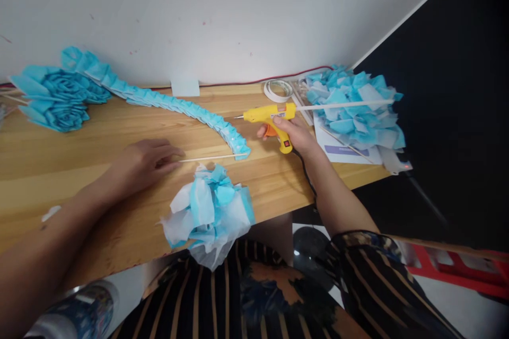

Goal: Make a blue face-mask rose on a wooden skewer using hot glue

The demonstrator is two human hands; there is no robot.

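My right hand (292, 135) is closed round the grip of a yellow glue gun (270, 114), whose nozzle points left over the wooden table (79, 143); a white glue stick juts from its back. My left hand (143, 161) rests on the table with its fingertips pinched on one end of a thin wooden stick (210, 158). The stick's other end meets the tip of a long chain of folded blue paper (178, 106). A loose bunch of blue and white tissue (209, 212) lies at the near table edge.
Blue paper roses (59, 98) lie at the far left by the white wall. A pile of blue tissue pieces (356, 106) sits on a sheet at the right, beside a roll of tape (278, 90). The gun's black cord drops over the table's right front edge.
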